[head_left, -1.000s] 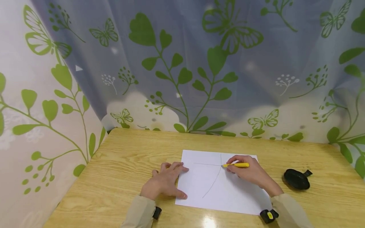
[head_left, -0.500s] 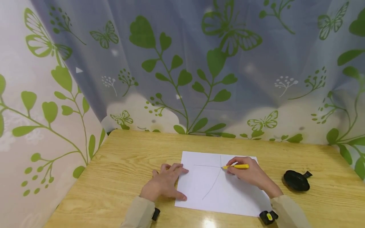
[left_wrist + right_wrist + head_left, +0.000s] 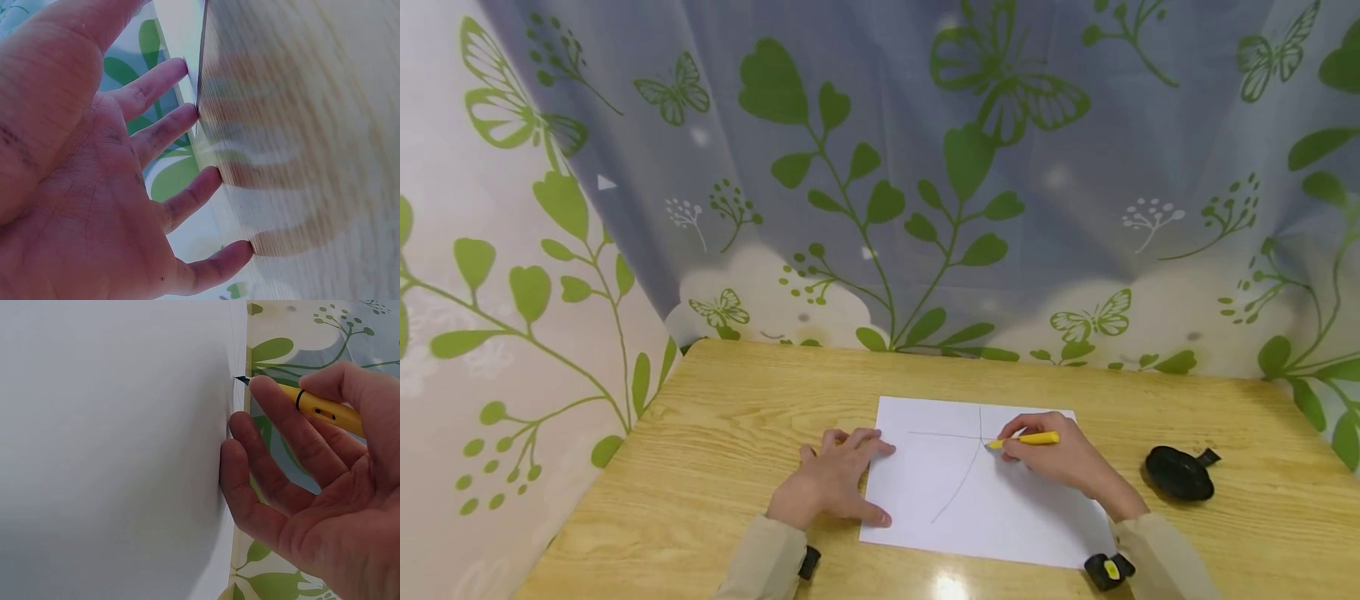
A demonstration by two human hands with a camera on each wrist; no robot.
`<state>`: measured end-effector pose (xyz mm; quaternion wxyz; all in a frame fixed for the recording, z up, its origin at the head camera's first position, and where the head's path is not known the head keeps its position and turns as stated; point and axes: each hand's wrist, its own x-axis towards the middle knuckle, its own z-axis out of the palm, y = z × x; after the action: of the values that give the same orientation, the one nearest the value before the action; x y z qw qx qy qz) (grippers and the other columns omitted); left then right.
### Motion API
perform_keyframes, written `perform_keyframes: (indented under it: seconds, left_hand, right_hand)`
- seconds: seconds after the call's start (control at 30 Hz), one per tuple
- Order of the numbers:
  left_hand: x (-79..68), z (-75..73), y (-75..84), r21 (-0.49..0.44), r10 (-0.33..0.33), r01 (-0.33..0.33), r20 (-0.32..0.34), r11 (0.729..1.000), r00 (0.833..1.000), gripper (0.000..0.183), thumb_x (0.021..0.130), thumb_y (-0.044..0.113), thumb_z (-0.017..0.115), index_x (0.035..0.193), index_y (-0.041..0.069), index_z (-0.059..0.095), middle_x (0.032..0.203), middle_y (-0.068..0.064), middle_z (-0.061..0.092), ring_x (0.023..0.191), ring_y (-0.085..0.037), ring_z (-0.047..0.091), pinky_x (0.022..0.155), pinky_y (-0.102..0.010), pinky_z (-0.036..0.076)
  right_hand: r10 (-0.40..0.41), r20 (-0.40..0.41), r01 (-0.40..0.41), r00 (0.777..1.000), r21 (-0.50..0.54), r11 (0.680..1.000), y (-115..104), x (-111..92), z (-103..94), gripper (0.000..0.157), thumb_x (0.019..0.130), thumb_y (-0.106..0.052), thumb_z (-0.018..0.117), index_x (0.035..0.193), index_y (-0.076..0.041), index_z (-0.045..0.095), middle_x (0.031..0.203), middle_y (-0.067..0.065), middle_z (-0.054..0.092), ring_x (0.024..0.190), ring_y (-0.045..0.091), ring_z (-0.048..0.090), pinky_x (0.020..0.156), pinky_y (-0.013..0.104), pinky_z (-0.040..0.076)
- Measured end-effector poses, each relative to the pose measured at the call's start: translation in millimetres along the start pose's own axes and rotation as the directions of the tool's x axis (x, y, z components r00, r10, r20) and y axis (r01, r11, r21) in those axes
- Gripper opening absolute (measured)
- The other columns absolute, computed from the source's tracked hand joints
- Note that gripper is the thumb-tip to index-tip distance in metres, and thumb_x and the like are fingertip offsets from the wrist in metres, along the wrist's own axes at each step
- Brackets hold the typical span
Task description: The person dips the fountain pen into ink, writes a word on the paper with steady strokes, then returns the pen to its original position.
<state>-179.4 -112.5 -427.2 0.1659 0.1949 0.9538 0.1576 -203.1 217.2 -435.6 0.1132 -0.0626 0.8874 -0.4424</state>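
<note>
A sheet of white paper (image 3: 1015,525) lies on the wooden table, with thin dark lines on it: one across, one short upright, and a curve sweeping down to the left. My right hand (image 3: 1063,454) pinches a yellow fountain pen (image 3: 1039,438) between thumb and fingers. Its dark nib (image 3: 242,380) is at the paper, just right of and below where the lines meet. My left hand (image 3: 833,482) is spread at the sheet's left edge. In the left wrist view its fingertips (image 3: 187,112) press down along the paper's edge and the wood.
To the right of the paper, a small black pan-shaped dish (image 3: 1180,473) with a short handle sits on the table (image 3: 760,392). A curtain (image 3: 880,183) printed with leaves and butterflies hangs behind the table's far edge and along the left side.
The pen's nib has shifted slightly right and down from the point where the lines meet. My left hand and the paper keep their places.
</note>
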Motion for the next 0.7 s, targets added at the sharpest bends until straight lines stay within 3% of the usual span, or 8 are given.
perform_keyframes:
  seconds: [0.7]
  left_hand:
    - [2.9,-0.3,0.4,0.006,0.0,0.0,0.011,1.0,1.0,0.087,0.076,0.052,0.087,0.149,0.028,0.047,0.163,0.002,0.034,0.143,-0.044,0.031,0.103,-0.073,0.033]
  right_hand:
    - [-0.004,0.01,0.004,1.0,-0.034,0.999,1.4,-6.3,-2.8,0.012,0.092,-0.023,0.071,0.098,-0.013,0.075,0.086,-0.001,0.076,0.081,0.017,0.062,0.07,0.031,0.046]
